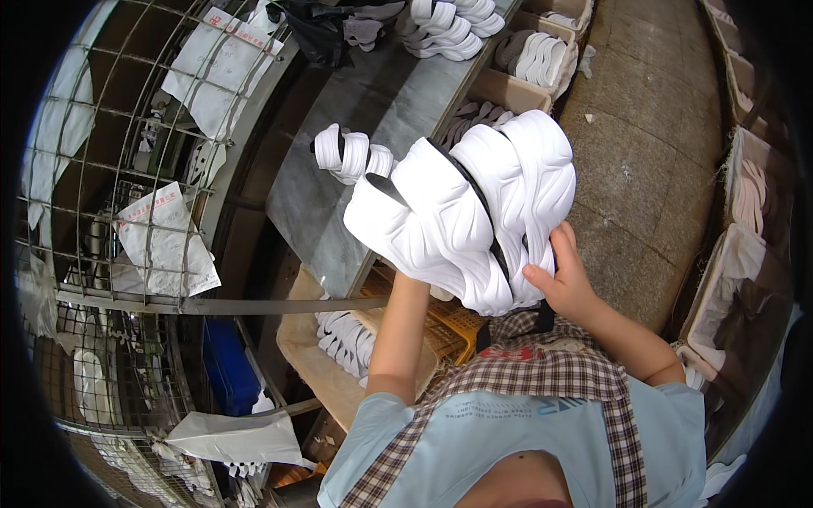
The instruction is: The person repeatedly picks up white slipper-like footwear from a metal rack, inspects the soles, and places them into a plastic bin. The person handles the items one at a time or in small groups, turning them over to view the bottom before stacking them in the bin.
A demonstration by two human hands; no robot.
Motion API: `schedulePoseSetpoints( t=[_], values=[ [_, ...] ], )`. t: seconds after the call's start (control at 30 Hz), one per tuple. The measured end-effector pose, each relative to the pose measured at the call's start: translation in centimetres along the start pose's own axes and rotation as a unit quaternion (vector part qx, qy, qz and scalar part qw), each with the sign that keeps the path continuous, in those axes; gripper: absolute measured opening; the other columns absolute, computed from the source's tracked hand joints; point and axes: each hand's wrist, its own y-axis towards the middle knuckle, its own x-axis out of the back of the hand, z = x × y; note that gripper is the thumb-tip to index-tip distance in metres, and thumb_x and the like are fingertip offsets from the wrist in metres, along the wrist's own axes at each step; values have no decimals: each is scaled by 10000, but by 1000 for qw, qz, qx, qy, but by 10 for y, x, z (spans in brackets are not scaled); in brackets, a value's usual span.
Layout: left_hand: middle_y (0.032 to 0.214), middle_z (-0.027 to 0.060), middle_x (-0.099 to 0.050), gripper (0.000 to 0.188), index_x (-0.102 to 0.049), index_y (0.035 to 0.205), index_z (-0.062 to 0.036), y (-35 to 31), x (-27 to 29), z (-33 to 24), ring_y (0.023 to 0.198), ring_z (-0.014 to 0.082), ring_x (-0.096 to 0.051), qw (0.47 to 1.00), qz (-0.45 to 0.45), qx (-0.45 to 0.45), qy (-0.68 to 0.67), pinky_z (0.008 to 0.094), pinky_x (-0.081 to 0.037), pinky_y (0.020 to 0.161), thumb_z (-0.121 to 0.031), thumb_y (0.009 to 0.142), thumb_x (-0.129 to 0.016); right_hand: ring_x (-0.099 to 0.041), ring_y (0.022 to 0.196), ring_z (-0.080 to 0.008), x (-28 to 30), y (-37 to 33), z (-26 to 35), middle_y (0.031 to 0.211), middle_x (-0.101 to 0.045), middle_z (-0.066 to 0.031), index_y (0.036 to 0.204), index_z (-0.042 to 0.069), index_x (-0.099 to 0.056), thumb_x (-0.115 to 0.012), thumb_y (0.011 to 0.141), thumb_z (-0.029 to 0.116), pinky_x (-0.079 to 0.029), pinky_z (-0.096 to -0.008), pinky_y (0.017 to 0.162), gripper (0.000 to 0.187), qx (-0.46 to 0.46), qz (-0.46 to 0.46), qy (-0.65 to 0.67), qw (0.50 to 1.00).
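A thick bunch of white shoe soles (449, 224), pressed side by side with dark gaps between some of them, is held up in front of my chest. My right hand (566, 278) grips its right lower side, thumb on the near face and fingers round the edge. Under the left part goes my left hand (410, 292), bearing the bunch from below; its fingers are hidden behind the soles. Just beyond, a smaller group of white soles (351, 155) lies on the grey metal tabletop (309, 224).
More white soles (445, 30) and a black plastic bag (318, 34) lie at the table's far end. Cloth-lined bins (508, 87) of soles line its right side. A wire mesh guard (106, 169) rises at left. A yellow crate (453, 326) stands below my hands.
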Motion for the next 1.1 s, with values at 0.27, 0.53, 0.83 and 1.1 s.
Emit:
schedulePoseSetpoints(
  t=[0.27, 0.53, 0.83, 1.1],
  values=[
    [1270, 161, -462, 555, -366, 1331, 5, -5, 1, -2, 1129, 285, -492, 1000, -3, -7, 3, 416, -458, 942, -271, 893, -566, -301, 1256, -363, -2, -1, 0, 1317, -299, -234, 1325, -46, -322, -636, 793, 293, -255, -436, 1050, 705, 5, -5, -7, 1000],
    [1252, 167, -463, 559, -369, 1324, 8, -13, 1, -2, 1109, 293, -497, 1000, -8, -10, 7, 425, -460, 937, -289, 892, -561, -296, 1267, -381, -6, -2, -16, 1334, -297, -235, 1314, -33, -357, -652, 769, 270, -262, -448, 1052, 690, 38, -8, 4, 999],
    [1231, 173, -465, 565, -372, 1316, 13, -43, -35, 34, 1088, 301, -502, 997, -42, 20, -67, 435, -463, 932, -310, 891, -556, -415, 1237, -265, 18, 41, -68, 1358, -419, -133, 1341, 46, -407, -695, 784, 205, -315, -369, 1054, 647, -14, 104, -55, 993],
    [1213, 178, -467, 571, -375, 1309, 17, -21, -26, 21, 1069, 308, -507, 996, -87, -11, 4, 444, -465, 928, -328, 890, -552, -490, 1164, -212, 20, 38, -47, 1321, -467, -137, 1285, 55, -480, -489, 878, 400, -396, -364, 988, 534, -249, 155, 392, 872]
  ],
)
